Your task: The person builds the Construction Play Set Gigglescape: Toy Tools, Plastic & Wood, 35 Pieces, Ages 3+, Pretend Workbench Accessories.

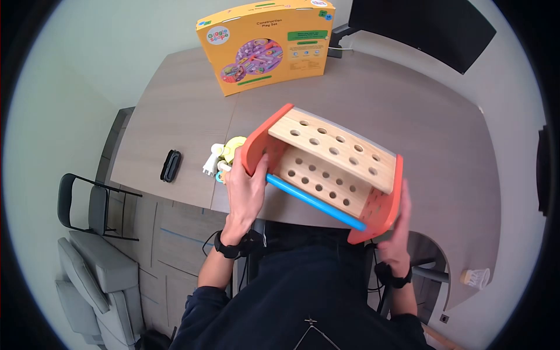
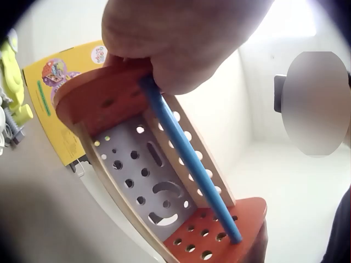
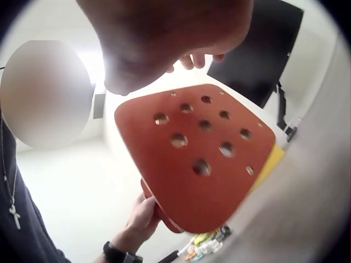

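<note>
Holed wooden box point(image 1: 324, 142): tilted, above table's point(image 1: 443, 146) near edge | left hand point(image 1: 245, 191): fingers gripping red end panel point(image 1: 259, 135) | right hand point(image 1: 399, 236): fingers straight alongside opposite panel point(image 1: 391, 205), contact uncertain

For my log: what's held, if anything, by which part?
The left hand grips the red-sided wooden bench by its left panel, beside the blue rod; whether the right hand touches is unclear.

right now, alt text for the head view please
A person's left hand grips one red end of a holed wooden frame with a blue rod; the right hand is beside the other end. A yellow box stands on the table behind.
</note>
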Available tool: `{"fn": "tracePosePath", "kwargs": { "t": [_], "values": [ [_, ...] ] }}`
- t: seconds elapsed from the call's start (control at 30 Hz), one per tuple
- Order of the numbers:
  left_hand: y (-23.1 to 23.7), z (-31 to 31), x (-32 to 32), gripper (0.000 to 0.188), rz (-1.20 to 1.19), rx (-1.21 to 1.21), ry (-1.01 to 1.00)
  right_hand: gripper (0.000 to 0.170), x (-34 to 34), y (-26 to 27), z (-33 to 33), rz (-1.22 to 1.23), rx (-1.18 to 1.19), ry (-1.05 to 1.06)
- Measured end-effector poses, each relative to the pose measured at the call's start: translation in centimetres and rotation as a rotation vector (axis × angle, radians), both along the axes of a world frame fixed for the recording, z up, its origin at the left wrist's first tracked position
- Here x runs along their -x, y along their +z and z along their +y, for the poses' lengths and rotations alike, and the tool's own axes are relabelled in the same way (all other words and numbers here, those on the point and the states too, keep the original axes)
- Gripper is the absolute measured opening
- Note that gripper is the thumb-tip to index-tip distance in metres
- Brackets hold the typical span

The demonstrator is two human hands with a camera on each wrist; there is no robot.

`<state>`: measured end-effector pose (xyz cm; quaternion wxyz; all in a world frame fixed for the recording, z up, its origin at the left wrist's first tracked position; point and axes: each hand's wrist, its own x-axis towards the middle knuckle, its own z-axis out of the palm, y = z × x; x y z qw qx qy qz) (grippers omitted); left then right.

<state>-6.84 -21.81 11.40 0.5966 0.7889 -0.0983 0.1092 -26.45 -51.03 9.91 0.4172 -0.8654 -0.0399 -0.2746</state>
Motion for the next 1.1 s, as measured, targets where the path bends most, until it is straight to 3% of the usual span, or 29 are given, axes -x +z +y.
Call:
{"fn": "tracePosePath", "kwargs": {
  "t": [0.07, 0.23, 0.27, 0.5, 0.77, 0.9, 1.0, 1.03, 1.1],
  "values": [
    [0.6, -0.6, -0.3, 0.028, -0.048, -0.085, -0.044, 0.116, 0.3, -3.0, 1.6, 0.104, -0.087, 0.061],
    [1.3, -1.1, 0.0, 0.037, 0.125, -0.267, -0.162, 0.079, 0.1, -7.0, -2.0, 0.185, -0.798, 0.074],
    [1.6, -1.1, 0.0, 0.039, 0.147, -0.308, -0.179, 0.072, -0.7, -5.6, -1.5, 0.197, -0.941, 0.075],
    [2.6, -1.9, -1.9, 0.055, 0.248, -0.492, -0.313, 0.065, -4.0, -1.7, -2.5, 0.459, -1.125, -0.024],
    [1.2, -1.7, -3.7, 0.058, 0.437, -0.371, -0.386, 0.060, -5.7, -2.9, -3.3, 0.452, -1.266, -0.027],
    [0.2, -0.7, -4.4, 0.054, 0.480, -0.214, -0.422, 0.059, -6.2, -3.1, -3.9, 0.454, -1.275, 0.014],
    [0.0, 2.3, -4.9, 0.050, 0.385, -0.067, -0.373, 0.055, -6.2, -2.5, -3.3, 0.445, -1.194, -0.149],
    [0.1, 3.3, -5.1, 0.036, 0.281, -0.208, -0.283, 0.052, -6.1, -2.0, -3.0, 0.336, -0.894, -0.243],
    [-0.8, 5.0, -4.7, 0.029, 0.050, -0.504, -0.155, 0.046, -5.8, -0.8, -2.3, 0.118, -0.288, -0.400]
  ]
}}
